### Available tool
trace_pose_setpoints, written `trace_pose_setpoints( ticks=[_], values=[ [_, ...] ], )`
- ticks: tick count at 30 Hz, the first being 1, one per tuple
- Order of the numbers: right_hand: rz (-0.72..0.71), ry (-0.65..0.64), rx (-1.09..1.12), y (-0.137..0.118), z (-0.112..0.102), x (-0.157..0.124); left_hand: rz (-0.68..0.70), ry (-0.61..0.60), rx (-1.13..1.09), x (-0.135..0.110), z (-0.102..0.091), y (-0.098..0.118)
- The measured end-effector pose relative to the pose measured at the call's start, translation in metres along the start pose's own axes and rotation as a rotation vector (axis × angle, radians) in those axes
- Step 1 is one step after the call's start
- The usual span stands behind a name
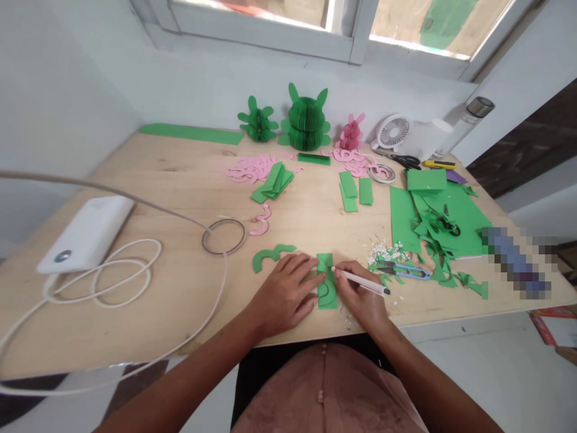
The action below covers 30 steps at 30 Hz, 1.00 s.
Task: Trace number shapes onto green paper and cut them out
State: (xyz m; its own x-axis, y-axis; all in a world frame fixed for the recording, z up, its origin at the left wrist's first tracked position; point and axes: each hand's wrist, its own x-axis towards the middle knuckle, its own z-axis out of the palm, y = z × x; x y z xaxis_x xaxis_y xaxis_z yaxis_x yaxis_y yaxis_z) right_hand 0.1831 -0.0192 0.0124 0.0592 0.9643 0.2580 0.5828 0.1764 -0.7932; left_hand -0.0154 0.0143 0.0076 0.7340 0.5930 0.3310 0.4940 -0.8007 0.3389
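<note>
A white pen [364, 281] is held in my right hand [363, 304], its tip on a small green paper strip [327, 304] at the table's front. My left hand [288, 291] lies with fingers spread, its fingertips pressing the strip's left side. A curved green shape sits on that strip, partly hidden by my fingers, so I cannot tell whether it is loose or drawn. Just beyond my left hand is a green wavy cutout [270, 255], with a pink wavy cutout [262, 221] farther back.
To the right lie blue-handled thread snips [406, 269], white scraps [386, 252] and green paper offcuts [435, 225]. A white power bank [85, 234] with looping cable and a metal ring [224, 236] occupy the left. Paper figures [306, 123] and a small fan [392, 131] stand at the wall.
</note>
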Motion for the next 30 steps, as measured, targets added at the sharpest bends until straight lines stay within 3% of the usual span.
trace_pose_setpoints(
  ticks=[7, 14, 16, 21, 30],
  values=[
    [0.018, 0.075, 0.093, 0.0, -0.008, -0.008, -0.001, -0.013, -0.005, -0.001, 0.001, -0.001],
    [-0.399, -0.099, -0.157, -0.003, -0.01, -0.028, -0.004, -0.036, 0.007, -0.001, 0.001, -0.001],
    [-0.454, -0.123, -0.253, -0.002, -0.008, -0.032, -0.003, -0.038, 0.007, 0.0, 0.0, 0.0],
    [-0.503, -0.104, -0.374, 0.002, -0.004, -0.038, -0.013, -0.05, -0.003, 0.001, -0.001, 0.0],
    [-0.527, -0.096, -0.368, 0.006, -0.003, -0.042, -0.021, -0.036, 0.002, 0.001, 0.001, 0.001]
  ],
)
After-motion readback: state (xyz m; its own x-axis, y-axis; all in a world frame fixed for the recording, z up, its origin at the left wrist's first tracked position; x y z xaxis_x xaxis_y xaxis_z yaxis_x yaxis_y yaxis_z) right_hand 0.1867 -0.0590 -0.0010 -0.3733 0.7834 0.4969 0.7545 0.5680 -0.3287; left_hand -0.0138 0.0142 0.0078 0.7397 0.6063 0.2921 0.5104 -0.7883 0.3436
